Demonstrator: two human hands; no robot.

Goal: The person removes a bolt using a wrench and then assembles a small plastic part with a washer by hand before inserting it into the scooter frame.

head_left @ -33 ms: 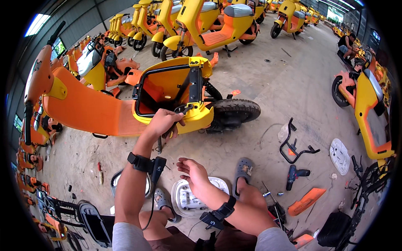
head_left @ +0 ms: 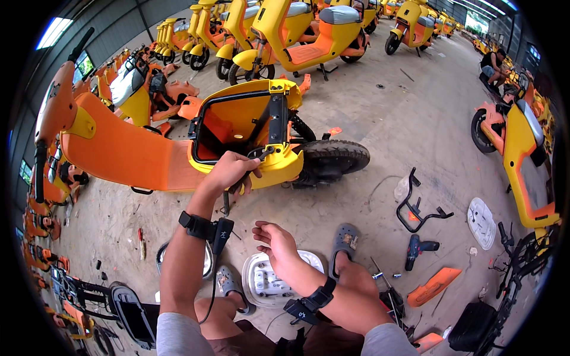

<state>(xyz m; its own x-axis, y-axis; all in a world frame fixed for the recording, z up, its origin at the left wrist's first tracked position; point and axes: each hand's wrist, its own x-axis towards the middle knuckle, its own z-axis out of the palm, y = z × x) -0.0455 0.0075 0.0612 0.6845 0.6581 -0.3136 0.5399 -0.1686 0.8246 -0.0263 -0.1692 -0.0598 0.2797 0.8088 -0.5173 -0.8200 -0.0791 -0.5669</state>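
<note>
My left hand [head_left: 233, 171] is closed round a dark wrench [head_left: 261, 155]. The wrench's head sits at the rear corner of the open seat compartment [head_left: 202, 107] on a yellow-and-orange scooter [head_left: 119, 148]. Most of its handle is hidden by my fingers. My right hand [head_left: 274, 240] hangs in the air nearer to me, with fingers apart and nothing in it. Below that hand, a white oval plastic panel [head_left: 258, 285] lies on the floor between my feet. The scooter's rear wheel [head_left: 335, 159] points to the right.
To the right on the floor lie a black tubular rack [head_left: 409, 210], a cordless drill [head_left: 414, 252], an orange panel [head_left: 434, 286] and another white panel [head_left: 481, 222]. A screwdriver [head_left: 142, 244] lies at left. Scooters line the back; a person [head_left: 494, 68] sits far right.
My left hand and forearm have shifted very slightly up and to the left, still gripping the wrench. My right hand has barely moved.
</note>
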